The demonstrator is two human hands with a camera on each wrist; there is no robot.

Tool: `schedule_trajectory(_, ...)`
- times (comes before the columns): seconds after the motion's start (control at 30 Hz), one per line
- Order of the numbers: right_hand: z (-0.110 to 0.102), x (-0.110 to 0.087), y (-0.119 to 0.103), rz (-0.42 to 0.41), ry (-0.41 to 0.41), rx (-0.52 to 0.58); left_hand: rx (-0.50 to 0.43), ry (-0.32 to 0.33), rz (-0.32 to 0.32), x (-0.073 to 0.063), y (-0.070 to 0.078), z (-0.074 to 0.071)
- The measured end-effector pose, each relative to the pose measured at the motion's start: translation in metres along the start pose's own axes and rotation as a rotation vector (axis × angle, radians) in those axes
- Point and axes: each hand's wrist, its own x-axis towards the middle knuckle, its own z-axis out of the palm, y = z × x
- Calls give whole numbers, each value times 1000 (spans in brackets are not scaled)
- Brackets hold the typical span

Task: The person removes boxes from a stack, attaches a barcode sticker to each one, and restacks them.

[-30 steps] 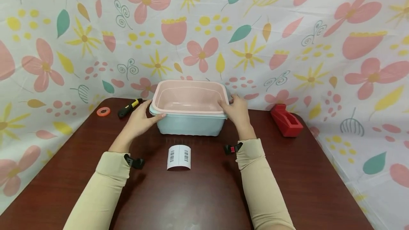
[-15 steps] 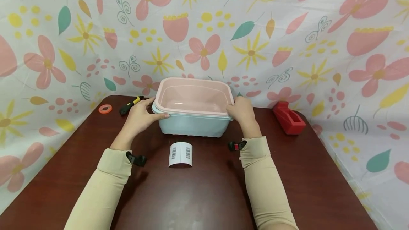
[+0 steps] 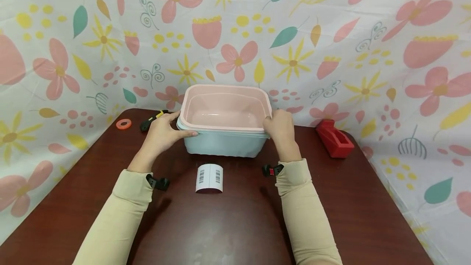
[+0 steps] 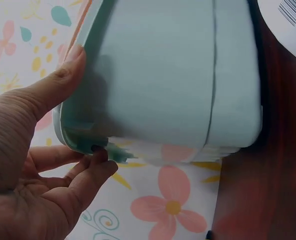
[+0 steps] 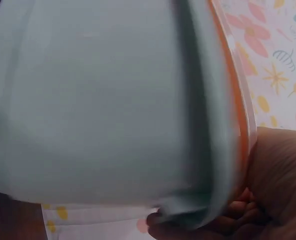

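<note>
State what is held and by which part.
A blue tub, a pink tub nested inside, by the rim: left grip at the left end, right grip at the right.

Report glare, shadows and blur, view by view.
Head: pale glare on the glossy reddish-brown table, with soft shadows; left wrist: light blue plastic tub fairly sharp, though dimly lit; right wrist: the tub smeared by blur, white floral cloth behind clearer.
</note>
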Motion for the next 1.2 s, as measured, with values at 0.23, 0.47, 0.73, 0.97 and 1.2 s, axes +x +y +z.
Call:
schedule_trajectory(0.23,0,-1,-2,-42,205,51,-28,-13,-1,2,-7,2)
schedule_trajectory(0.47,3,0,-8,3,173,474,-107,-45,-42,2,-16,3)
schedule_trajectory(0.73,-19,1,-17,90,283,939,-119,-33,-62,4,-20,0)
schedule_trajectory(0.97,-53,-4,-12,101,329,1022,-66,-15,-56,2,-23,-10)
schedule_trajectory(1.2,-70,-12,11,124,432,1056,-48,-1,-80,1,-26,-14)
